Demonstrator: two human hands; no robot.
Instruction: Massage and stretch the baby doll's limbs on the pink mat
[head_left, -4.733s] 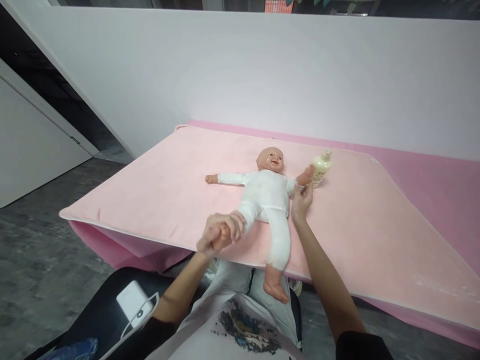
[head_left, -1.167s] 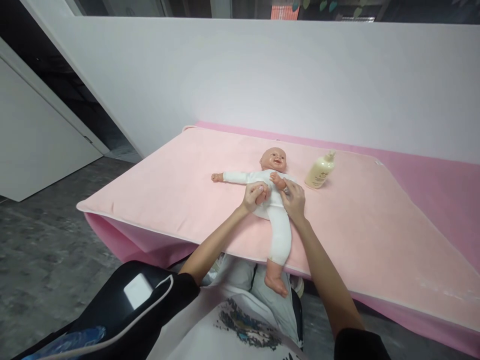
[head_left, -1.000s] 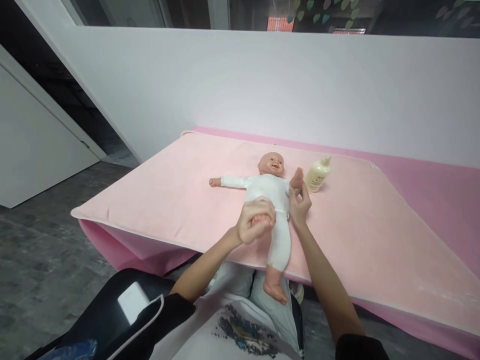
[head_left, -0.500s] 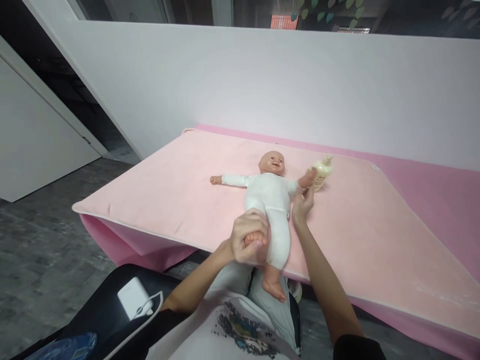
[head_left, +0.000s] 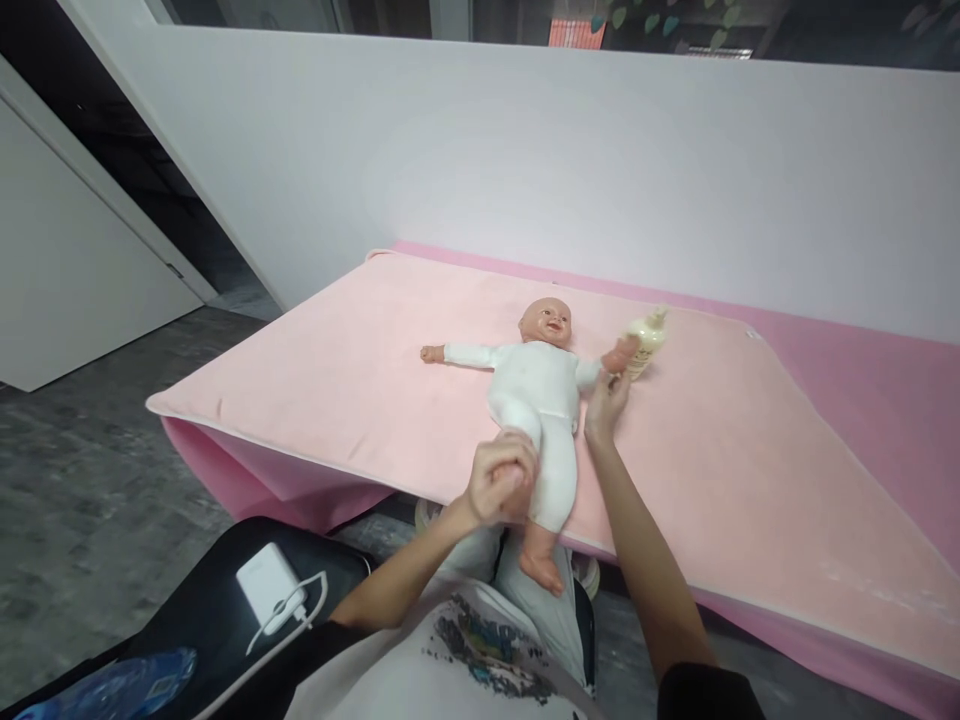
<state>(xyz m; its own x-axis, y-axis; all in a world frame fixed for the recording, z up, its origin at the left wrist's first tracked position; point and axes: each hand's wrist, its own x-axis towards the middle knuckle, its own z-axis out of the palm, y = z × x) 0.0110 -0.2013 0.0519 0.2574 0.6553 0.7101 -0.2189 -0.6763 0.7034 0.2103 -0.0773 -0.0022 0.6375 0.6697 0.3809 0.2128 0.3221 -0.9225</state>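
A baby doll (head_left: 534, 378) in a white suit lies on its back on a pink mat (head_left: 322, 350), head toward the wall. My left hand (head_left: 496, 475) is closed around one of its feet, with the leg bent up; most of that foot is hidden by the fingers. The other leg stretches over the mat's near edge. My right hand (head_left: 606, 405) is closed on the doll's raised forearm, just below its small hand (head_left: 621, 354). Right behind that small hand stands a pale yellow pump bottle (head_left: 648, 340), partly covered.
A white wall (head_left: 480, 150) rises behind the table. On a black chair (head_left: 217, 610) at my lower left lie a white power bank (head_left: 270, 586) with a cable and a blue clear plastic bottle (head_left: 135, 685). A pink cloth (head_left: 892, 390) shows around the mat.
My left hand has moved slightly down and its fingers now cover more of the doll's foot, with the bent leg lower. The right hand stays nearly in place on the arm.
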